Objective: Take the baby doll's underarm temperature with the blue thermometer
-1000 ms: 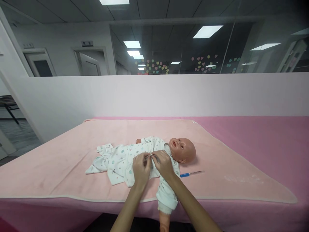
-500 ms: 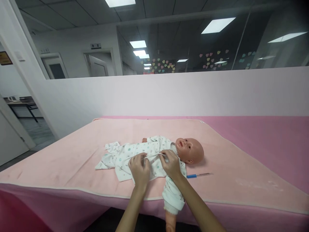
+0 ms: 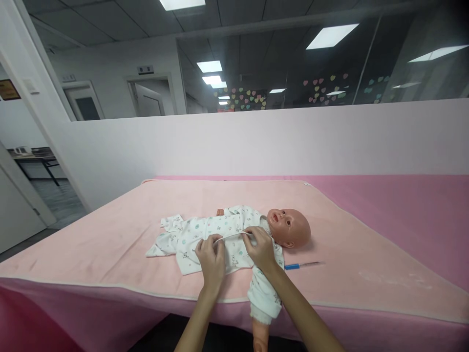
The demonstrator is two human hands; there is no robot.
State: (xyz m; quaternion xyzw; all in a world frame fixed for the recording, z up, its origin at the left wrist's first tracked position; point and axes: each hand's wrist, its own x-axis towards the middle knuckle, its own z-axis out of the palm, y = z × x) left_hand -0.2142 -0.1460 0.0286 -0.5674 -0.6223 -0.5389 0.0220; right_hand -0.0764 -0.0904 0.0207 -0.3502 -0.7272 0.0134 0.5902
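Dressed doll (image 3: 293, 227) in handling, viewed remotely by me through the head camera. It lies on its back across the blanket (image 3: 120, 210), head to the right, within ready reach from the front edge. Its gown (image 3: 201, 226), white with small printed figures, covers the trunk; at the foot end the cloth spreads out and I see no feet. A thin white strip (image 3: 231, 236) crosses the gown's front, stretched between two grips. I have the left hand (image 3: 210, 256) at one end, thumb and forefinger drawn nearly together in a pinch on it; I have the right hand (image 3: 261, 248) at the other, nearer the neck, its fingertips likewise closed upon the strip. This two-ended grip, I judge, serves to draw the strip straight. Whether it is a separate tie or the gown's own edge I cannot tell, and the fingertip contact is partly hidden. The near sleeve (image 3: 264, 296) passes beside the right forearm (image 3: 298, 300) and over the blanket's front edge, the doll's arm (image 3: 260, 335) showing below, probably because the doll lies close to that side. A blue stick (image 3: 293, 266) lies on the blanket near the doll's shoulder, apart from the fingers, perhaps set there to leave both hands free.
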